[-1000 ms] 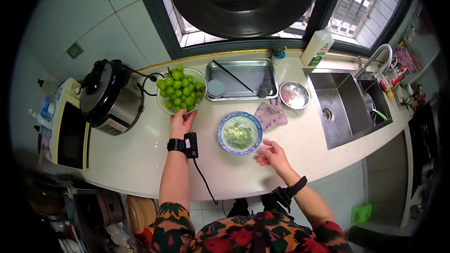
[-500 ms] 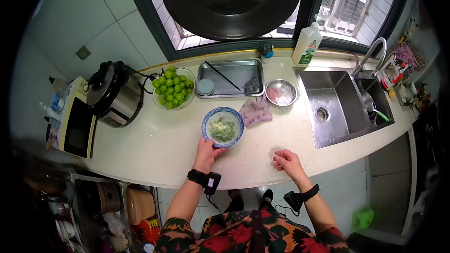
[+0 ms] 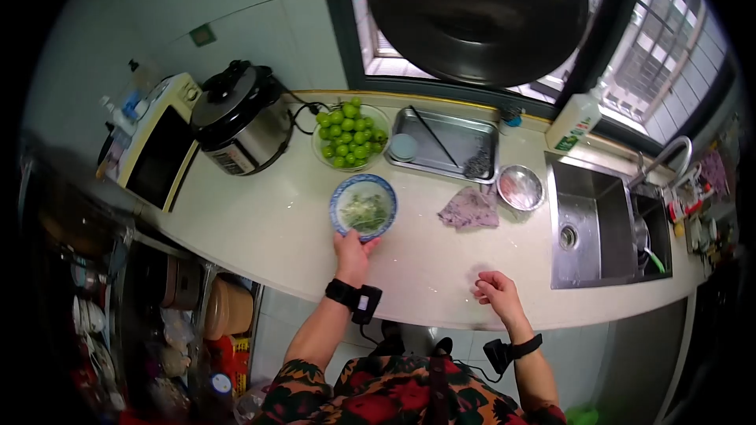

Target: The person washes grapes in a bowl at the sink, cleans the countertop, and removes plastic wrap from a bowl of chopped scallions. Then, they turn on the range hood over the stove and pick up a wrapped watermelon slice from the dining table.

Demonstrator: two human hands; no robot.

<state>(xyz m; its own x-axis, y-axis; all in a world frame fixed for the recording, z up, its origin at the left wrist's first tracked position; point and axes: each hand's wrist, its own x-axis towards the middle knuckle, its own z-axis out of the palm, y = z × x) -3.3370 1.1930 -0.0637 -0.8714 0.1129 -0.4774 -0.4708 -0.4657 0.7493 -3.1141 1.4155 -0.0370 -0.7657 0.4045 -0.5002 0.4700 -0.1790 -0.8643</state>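
Observation:
My left hand [image 3: 353,258] grips the near rim of a blue-and-white bowl [image 3: 341,216], its thumb and fingers closed at the edge. Inside lie shredded greens [image 3: 368,209] with small pale bits. The bowl is on or just above the counter; I cannot tell which. Over the counter's front part, to the right, is my right hand [image 3: 498,293], with curled fingers pressed together. A faint, see-through smear shows by its fingertips, too unclear to name. A crumpled purple cloth [image 3: 470,208] lies between the bowl and a metal bowl [image 3: 521,188] that looks covered with clear film.
Behind the blue-and-white bowl stand a bowl of green grapes [image 3: 348,135] and a metal tray [image 3: 425,142] with a black stick. At left are a pressure cooker [image 3: 244,122] and microwave [image 3: 161,153]. A sink [image 3: 587,220] is at right, below a soap bottle [image 3: 575,120].
My left hand has moved the blue-and-white bowl leftward, away from the purple cloth and towards the grapes' side. My right hand stays over the counter's front part. The view has turned left.

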